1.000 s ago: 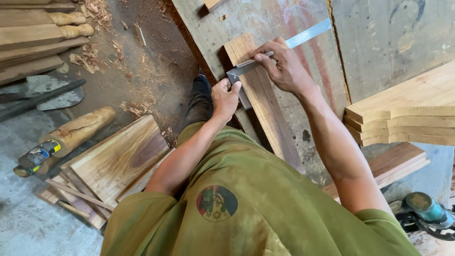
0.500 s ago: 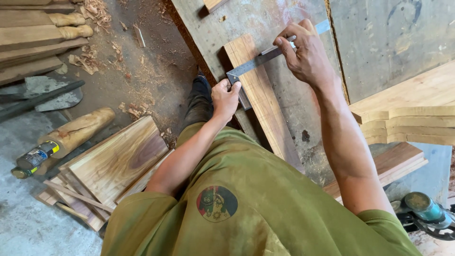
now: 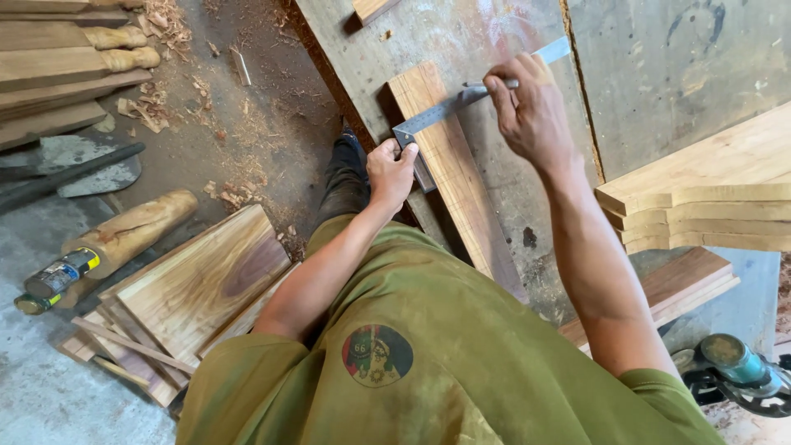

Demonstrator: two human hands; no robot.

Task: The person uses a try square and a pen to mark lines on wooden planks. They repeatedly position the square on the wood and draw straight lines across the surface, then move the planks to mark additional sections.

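The left hand (image 3: 392, 171) is closed on the dark stock of a try square (image 3: 428, 122), thumb and fingers pressing it against the near edge of a narrow wooden board (image 3: 451, 173), just above the middle of the frame. The right hand (image 3: 531, 111) pinches a thin pencil-like marker (image 3: 491, 83) between thumb and fingers, its tip close to the square's steel blade, which runs up and to the right across the board and out over the grey workbench (image 3: 659, 74). The board lies diagonally on that bench, from upper centre down toward the person's green shirt.

The likeliest fault, as I judge it, is the stock creeping off the board's edge: only one hand's pressure keeps it seated, and any slack there would leave the blade out of square. The marker is held past the board's far side, so a stroke could run onto the bench. The board itself looks unclamped and could pivot under a sideways push.

At right sits a stack of pale shaped planks (image 3: 700, 198), with a teal power tool (image 3: 733, 363) in the lower right corner. On the sawdust-strewn floor at left lie stacked boards (image 3: 198, 288), a carved wooden leg (image 3: 132, 227) and a spray can (image 3: 49, 280).
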